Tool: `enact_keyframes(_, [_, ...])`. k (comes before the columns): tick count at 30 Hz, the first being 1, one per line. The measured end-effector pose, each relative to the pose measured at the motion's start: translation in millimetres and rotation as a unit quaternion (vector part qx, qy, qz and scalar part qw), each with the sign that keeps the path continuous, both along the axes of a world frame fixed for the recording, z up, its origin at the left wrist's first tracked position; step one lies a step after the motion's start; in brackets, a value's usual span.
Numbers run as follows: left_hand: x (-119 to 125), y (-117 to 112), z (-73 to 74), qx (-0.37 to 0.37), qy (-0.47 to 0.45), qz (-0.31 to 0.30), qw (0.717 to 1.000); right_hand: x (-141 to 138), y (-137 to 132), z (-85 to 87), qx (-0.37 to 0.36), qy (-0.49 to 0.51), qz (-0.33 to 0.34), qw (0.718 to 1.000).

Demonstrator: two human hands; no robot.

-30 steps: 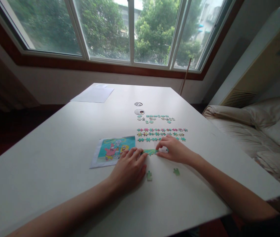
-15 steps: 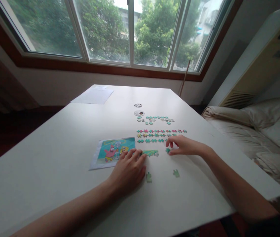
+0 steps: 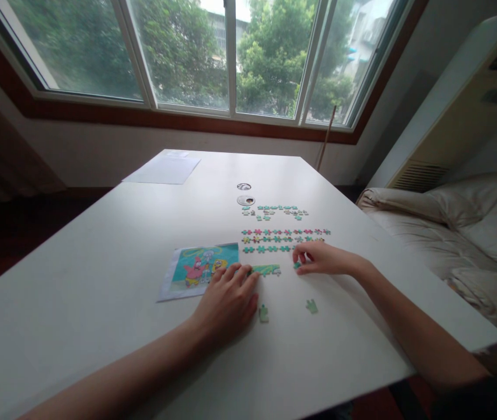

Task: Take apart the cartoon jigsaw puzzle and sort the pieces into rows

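Note:
My left hand [image 3: 231, 297] lies flat with its fingers spread, over the lower right corner of a cartoon reference picture [image 3: 196, 265]. Its fingertips touch the left end of a joined strip of green puzzle pieces [image 3: 268, 269]. To the right of that strip, my right hand [image 3: 318, 256] pinches a teal puzzle piece [image 3: 296, 265] between thumb and fingers, at the table surface. Two loose green pieces lie nearer to me: one puzzle piece [image 3: 263, 314] by my left hand, another puzzle piece [image 3: 312, 306] below my right hand.
Rows of loose puzzle pieces [image 3: 275, 239] lie beyond my hands, with a further cluster of pieces [image 3: 267, 213] behind. Two round discs [image 3: 245, 200] are farther back. White paper [image 3: 161, 170] lies at the white table's [image 3: 100, 262] far left. A sofa [image 3: 441, 221] stands on the right.
The fingers of my right hand have closed around the teal piece, which shows less now. My left hand has stayed in place; the whole view has shifted slightly.

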State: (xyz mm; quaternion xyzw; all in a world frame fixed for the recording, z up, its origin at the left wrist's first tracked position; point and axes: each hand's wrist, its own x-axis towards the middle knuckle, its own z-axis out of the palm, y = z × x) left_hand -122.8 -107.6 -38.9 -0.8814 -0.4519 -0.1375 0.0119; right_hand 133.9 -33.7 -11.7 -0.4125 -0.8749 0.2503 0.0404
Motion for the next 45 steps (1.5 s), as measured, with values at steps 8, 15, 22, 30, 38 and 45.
enact_keyframes(8, [0, 0, 0.0, 0.003, -0.005, -0.001, 1.000, -8, 16, -0.4, 0.085, 0.015, -0.032, 0.996])
enact_keyframes(15, [0, 0, 0.9, 0.002, -0.007, -0.002, 1.000, -21, 67, -14.4, 0.136, 0.025, -0.082, 0.987])
enact_keyframes(22, [0, 0, 2.2, -0.003, -0.003, -0.001, 1.000, -43, 109, -21.1, 0.175, 0.003, -0.086, 0.981])
enact_keyframes(30, [-1, -1, 0.3, -0.005, -0.006, 0.002, 1.000, -59, 121, -22.9, 0.169, -0.045, -0.138, 0.975])
enact_keyframes(38, [-2, -1, -0.9, -0.004, -0.003, 0.007, 1.000, -61, 140, -11.1, 0.062, -0.082, -0.151, 0.983])
enact_keyframes(45, [-2, -1, 0.5, -0.008, -0.008, 0.003, 1.000, -63, 125, -2.8, 0.062, -0.041, -0.143, 0.987])
